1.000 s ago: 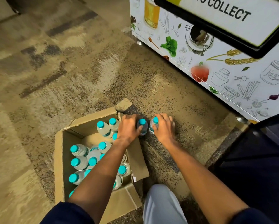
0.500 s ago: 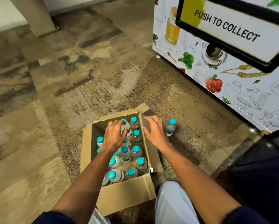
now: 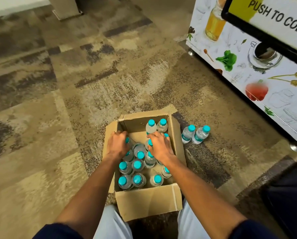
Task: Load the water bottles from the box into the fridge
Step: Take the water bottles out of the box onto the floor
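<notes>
An open cardboard box point(image 3: 147, 202) sits on the carpet between my knees, holding several clear water bottles point(image 3: 137, 167) with teal caps. My left hand point(image 3: 117, 145) reaches into the box's left side, its fingers curled over a bottle's cap. My right hand point(image 3: 159, 146) is in the box's middle right with its fingers curled around a bottle top. Two bottles point(image 3: 195, 134) stand on the floor just right of the box. The fridge's dark open part point(image 3: 285, 195) shows at the lower right; its inside is hidden.
A white machine point(image 3: 258, 69) printed with food drawings and a "PUSH TO COLLECT" flap stands at the upper right, close to the two floor bottles. A pillar base point(image 3: 66, 9) stands far back. Patterned carpet point(image 3: 58, 118) spreads to the left.
Both hands left the two bottles standing on the floor and moved left into the box, where they now close over bottle tops. The view has shifted toward the box.
</notes>
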The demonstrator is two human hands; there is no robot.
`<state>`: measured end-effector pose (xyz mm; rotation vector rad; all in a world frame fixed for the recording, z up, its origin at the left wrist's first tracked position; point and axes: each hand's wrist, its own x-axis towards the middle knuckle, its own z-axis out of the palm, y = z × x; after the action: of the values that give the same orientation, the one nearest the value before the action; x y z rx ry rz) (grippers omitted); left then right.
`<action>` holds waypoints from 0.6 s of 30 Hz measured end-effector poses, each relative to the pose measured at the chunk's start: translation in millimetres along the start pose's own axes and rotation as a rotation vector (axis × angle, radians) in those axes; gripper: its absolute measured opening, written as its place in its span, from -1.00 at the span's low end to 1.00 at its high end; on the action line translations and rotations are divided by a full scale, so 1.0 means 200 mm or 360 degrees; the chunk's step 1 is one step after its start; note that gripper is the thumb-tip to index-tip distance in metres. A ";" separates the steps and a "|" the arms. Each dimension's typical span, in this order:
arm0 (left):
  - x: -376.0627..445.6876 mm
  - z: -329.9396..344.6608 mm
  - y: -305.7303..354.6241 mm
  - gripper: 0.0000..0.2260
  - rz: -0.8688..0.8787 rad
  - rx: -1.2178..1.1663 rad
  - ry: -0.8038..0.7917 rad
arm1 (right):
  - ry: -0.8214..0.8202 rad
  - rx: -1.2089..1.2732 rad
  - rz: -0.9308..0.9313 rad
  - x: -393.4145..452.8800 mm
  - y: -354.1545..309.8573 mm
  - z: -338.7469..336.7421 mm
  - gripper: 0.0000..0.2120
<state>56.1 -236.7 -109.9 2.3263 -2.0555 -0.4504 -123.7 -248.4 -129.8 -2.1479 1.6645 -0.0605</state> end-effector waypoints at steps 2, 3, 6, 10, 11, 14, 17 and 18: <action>0.01 0.01 -0.01 -0.68 0.0025 0.0137 -0.0008 | -0.0017 -0.0022 0.0030 0.01 -0.01 0.03 -0.58; 0.01 0.01 -0.01 -0.69 0.0034 0.0198 -0.0002 | -0.0018 -0.0027 0.0054 0.02 -0.01 0.04 -0.59; 0.03 0.02 0.01 -0.74 0.0009 0.0351 -0.0048 | -0.0012 0.0006 0.0122 0.03 -0.01 0.06 -0.63; 0.03 0.02 0.01 -0.76 -0.0022 0.0420 -0.0086 | -0.0013 0.0080 0.0126 0.04 -0.02 0.06 -0.68; 0.03 0.02 0.01 -0.74 -0.0030 0.0386 -0.0076 | -0.0002 0.0086 0.0107 0.03 -0.02 0.06 -0.68; 0.01 0.01 0.02 -0.70 -0.0046 0.0205 0.0043 | 0.0056 0.0117 0.0043 0.00 -0.02 0.06 -0.66; -0.02 -0.06 0.03 -0.67 -0.0033 0.0066 0.0149 | 0.0117 0.0172 -0.0003 -0.03 -0.03 0.02 -0.64; -0.02 -0.09 0.03 -0.67 -0.0017 0.0022 0.0175 | 0.0138 0.0205 -0.0015 -0.03 -0.04 0.00 -0.64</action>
<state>54.0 -236.3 -91.1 2.3143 -2.0042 -0.3019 -118.4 -240.9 -125.7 -2.0839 1.6506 -0.2599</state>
